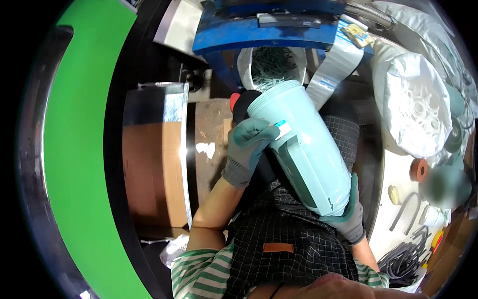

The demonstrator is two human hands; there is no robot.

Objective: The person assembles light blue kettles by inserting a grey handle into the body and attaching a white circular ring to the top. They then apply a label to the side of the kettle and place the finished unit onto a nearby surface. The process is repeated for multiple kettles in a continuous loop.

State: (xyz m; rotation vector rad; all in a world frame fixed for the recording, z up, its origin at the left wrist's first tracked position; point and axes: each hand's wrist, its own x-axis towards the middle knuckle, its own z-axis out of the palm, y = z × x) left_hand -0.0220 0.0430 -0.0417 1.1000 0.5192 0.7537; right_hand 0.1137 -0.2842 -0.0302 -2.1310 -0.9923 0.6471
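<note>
A pale teal plastic jug (pixel 316 139) lies tilted across my lap, its threaded open neck pointing away and its side handle facing up. My left hand (pixel 246 144), in a grey and teal work glove, is at the jug's left side near the neck. Thumb and fingertips pinch a small white and blue sticker (pixel 283 128) against or just above the jug's wall; I cannot tell whether it is stuck down. Cupped round the base at the lower right, my gloved right hand (pixel 348 217) holds the jug.
Ahead, a blue metal bench (pixel 264 37) stands over a white bucket (pixel 244 67) of thin plastic pieces. A strip of labels (pixel 336 67) hangs from it. On the right table lie a bag of white rings (pixel 418 107), brown tape (pixel 418 170) and black cords (pixel 406 256). A green conveyor belt (pixel 84 149) runs left.
</note>
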